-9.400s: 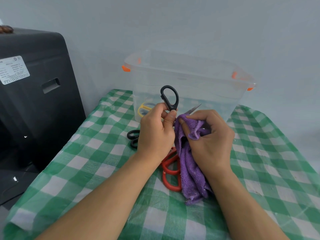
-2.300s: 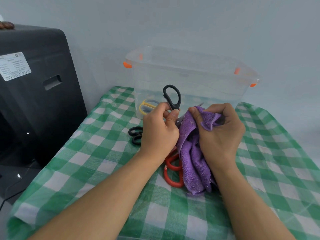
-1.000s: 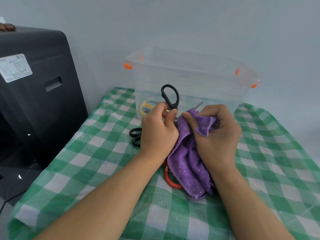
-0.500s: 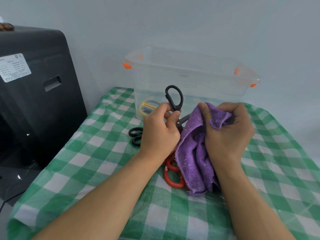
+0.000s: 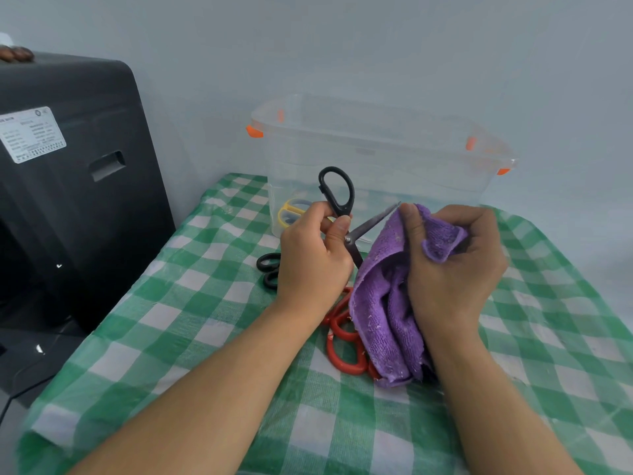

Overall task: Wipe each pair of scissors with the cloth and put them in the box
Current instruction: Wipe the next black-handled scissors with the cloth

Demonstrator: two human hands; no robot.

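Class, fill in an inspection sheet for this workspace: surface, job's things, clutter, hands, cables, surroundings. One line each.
Surface: green checked tablecloth.
Job's things: black scissors in hand, blades open; purple cloth; clear box holding yellow scissors; red scissors partly under the cloth; second black pair on the tablecloth.
Clutter: nothing seen.
Hands: left hand holds the black scissors; right hand grips the cloth at the upper blade.
Cables: one dark cable, lower left.
Surroundings: black case at left; pale wall behind.
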